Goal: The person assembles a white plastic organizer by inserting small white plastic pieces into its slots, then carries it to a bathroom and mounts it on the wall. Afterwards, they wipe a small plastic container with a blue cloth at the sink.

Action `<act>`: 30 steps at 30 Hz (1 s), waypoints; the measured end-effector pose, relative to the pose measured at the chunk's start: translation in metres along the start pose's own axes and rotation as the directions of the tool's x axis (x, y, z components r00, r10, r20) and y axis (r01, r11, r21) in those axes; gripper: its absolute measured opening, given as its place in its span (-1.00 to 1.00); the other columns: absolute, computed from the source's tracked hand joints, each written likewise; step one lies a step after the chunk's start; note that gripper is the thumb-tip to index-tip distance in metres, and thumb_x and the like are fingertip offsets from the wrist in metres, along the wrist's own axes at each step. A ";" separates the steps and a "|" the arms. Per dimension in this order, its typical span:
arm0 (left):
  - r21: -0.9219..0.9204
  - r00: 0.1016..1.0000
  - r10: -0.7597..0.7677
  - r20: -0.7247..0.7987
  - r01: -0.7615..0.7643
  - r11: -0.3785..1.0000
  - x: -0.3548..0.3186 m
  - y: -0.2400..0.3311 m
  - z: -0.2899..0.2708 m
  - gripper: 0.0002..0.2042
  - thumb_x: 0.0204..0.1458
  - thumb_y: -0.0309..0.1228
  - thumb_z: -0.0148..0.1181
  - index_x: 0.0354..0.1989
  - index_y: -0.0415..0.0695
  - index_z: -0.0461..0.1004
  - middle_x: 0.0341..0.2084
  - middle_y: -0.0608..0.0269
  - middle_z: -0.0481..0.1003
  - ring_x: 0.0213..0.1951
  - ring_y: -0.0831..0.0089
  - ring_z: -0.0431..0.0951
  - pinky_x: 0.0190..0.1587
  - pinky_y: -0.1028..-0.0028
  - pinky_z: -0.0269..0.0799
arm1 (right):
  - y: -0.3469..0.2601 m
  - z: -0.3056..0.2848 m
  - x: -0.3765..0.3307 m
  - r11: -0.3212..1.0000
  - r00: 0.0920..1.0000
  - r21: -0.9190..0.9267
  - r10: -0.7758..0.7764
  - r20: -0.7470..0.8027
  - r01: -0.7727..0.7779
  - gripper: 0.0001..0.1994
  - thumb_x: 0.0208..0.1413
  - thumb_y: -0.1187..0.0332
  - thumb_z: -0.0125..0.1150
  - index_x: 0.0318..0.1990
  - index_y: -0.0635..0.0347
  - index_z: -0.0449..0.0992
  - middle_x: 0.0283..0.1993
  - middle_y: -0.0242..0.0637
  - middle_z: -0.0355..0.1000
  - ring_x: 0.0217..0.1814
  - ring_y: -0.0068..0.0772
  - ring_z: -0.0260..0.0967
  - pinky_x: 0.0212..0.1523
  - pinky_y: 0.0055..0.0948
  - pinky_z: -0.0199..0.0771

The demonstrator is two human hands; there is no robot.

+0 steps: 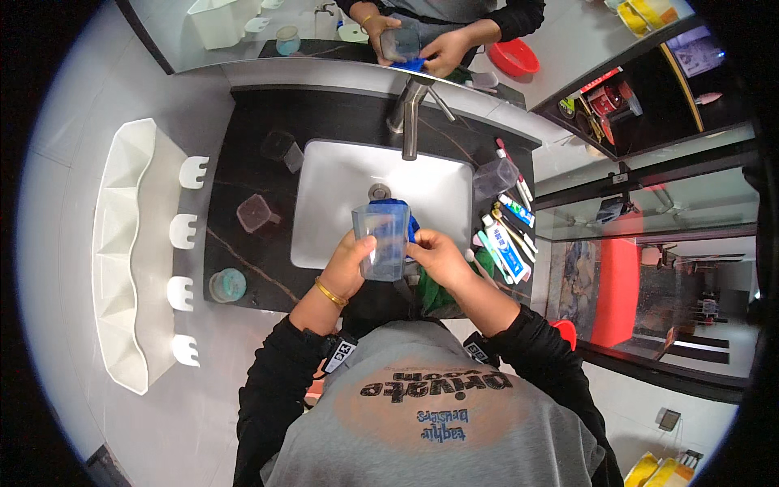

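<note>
My left hand (347, 266) is wrapped round a see-through bluish plastic cup (383, 247), held tilted over the front edge of the white sink (324, 191). A blue cloth (415, 226) sits against the cup's far right side. My right hand (438, 258) pinches the cloth beside the cup; part of the cloth is hidden behind the cup. Beyond both hands are the sink drain (379, 191) and a metal faucet (411, 122). The mirror (341, 24) repeats the cup and the blue cloth between my hands.
On the dark counter (243, 174) stand a pinkish cup (258, 213), a dark see-through cup (281, 148) and a teal-lidded jar (228, 286). At right lie toothpaste tubes (505, 250), several toothbrushes and another see-through cup (495, 178). A white wall holder (130, 252) hangs at left.
</note>
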State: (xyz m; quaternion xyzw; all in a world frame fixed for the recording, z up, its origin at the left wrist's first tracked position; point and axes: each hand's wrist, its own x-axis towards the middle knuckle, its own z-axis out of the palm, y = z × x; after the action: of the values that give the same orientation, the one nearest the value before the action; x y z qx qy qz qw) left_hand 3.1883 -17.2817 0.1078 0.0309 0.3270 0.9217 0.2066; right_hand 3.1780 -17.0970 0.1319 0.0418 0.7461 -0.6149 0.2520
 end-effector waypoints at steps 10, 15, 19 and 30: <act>0.963 0.882 0.404 -0.241 0.166 0.212 0.045 -0.011 -0.017 -0.21 -0.34 -0.22 0.39 0.16 -0.04 0.16 -0.02 0.12 0.26 0.10 0.08 0.18 0.16 0.11 0.02 | -0.071 -0.060 0.077 0.730 0.911 0.658 0.125 -0.393 0.184 -0.83 0.17 0.29 -0.01 -0.23 0.21 0.39 -0.33 -0.33 0.38 -0.28 -0.37 0.32 -0.24 -0.34 0.40; 0.954 0.859 0.448 -0.247 0.297 -0.045 0.096 -0.034 -0.002 -0.22 -0.38 -0.25 0.39 0.15 0.04 0.19 0.05 0.21 0.30 0.12 0.14 0.21 0.12 0.10 0.03 | -0.109 -0.066 0.119 0.832 0.895 0.551 0.201 -0.399 0.058 -0.79 0.18 0.27 0.03 -0.13 0.20 0.39 -0.32 -0.34 0.37 -0.25 -0.39 0.32 -0.20 -0.35 0.37; 0.955 0.850 0.436 -0.296 0.249 0.162 0.109 -0.027 -0.014 -0.23 -0.34 -0.29 0.37 0.15 -0.01 0.16 0.04 0.14 0.30 0.11 0.11 0.26 0.11 0.16 0.14 | -0.124 -0.053 0.126 0.741 0.898 0.657 0.184 -0.399 0.140 -0.78 0.22 0.29 -0.05 -0.10 0.22 0.38 -0.24 -0.30 0.38 -0.20 -0.33 0.33 -0.14 -0.30 0.38; 0.924 0.817 0.485 -0.310 0.138 0.357 0.129 -0.040 -0.019 -0.20 -0.34 -0.41 0.38 0.16 -0.25 0.08 0.06 -0.11 0.24 0.09 -0.02 0.26 0.15 0.27 0.20 | -0.111 -0.072 0.129 0.789 0.901 0.565 0.036 -0.432 0.240 -0.84 0.19 0.42 -0.03 -0.14 0.24 0.42 -0.19 -0.28 0.40 -0.15 -0.35 0.34 -0.07 -0.35 0.35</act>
State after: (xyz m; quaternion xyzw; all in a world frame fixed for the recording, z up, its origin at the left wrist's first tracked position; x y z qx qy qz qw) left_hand 3.0810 -17.2126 0.0585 -0.0832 0.8199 0.5641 -0.0522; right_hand 3.0010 -17.0882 0.1845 0.2102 0.5470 -0.8100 0.0239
